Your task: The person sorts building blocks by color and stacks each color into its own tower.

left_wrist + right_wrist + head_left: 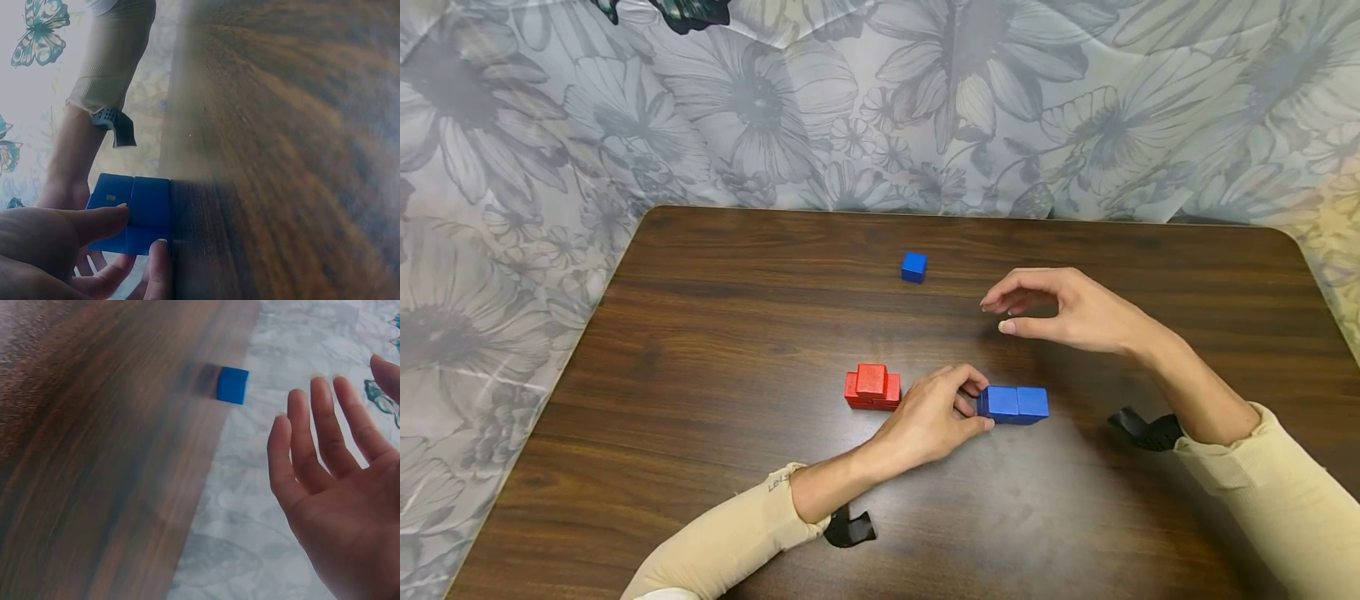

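Note:
Several blue blocks [1017,402] stand pressed together in a stacked row right of centre on the table. My left hand [928,412] grips their left end, thumb at the near side and fingers curled at the far side. The left wrist view shows the thumb lying across the face of the blue blocks [150,209]. My right hand [1060,308] hovers above the table with fingers loosely bent and nothing in them. Farther back is a single blue cube [913,267], apart from the right hand; the right wrist view has this blue cube [232,385] beyond the fingertips.
Just left of the left hand sits a small stack of red blocks [871,387], one on top in the middle. The brown wooden table [715,333] ends at a back edge before a flower-patterned cloth [865,100]. Black straps [850,529] hang at both wrists.

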A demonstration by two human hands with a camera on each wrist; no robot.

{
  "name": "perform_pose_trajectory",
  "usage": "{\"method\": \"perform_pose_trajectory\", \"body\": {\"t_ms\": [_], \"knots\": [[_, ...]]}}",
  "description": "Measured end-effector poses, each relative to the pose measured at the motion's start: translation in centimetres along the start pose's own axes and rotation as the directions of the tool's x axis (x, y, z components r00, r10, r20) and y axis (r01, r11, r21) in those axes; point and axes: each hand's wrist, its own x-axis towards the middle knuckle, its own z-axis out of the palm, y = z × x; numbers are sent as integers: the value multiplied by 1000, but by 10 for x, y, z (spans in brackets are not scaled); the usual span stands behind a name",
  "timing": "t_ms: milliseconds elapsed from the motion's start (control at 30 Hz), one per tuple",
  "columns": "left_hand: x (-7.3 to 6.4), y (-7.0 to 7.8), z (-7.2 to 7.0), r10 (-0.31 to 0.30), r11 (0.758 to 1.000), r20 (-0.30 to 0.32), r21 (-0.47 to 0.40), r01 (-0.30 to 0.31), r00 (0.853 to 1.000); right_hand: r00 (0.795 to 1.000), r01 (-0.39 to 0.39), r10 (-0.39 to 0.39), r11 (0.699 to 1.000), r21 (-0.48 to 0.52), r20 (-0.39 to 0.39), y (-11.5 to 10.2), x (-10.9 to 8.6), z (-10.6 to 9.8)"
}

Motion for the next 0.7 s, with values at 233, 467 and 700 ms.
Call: {"method": "perform_pose_trajectory", "body": {"t_ms": [233,467,700], "knots": [[0,0,1,1,1000,-5,-5,-1,1000,1000,8,-7,1000,29,-25,5,13,-2],[2,-1,1,1,1000,-7,-18,-1,1000,999,27,-26,1000,14,-43,3,25,-5],[0,-1,1,5,1000,5,-15,-5,1000,1000,6,-5,999,39,-15,3,37,-8]]}}
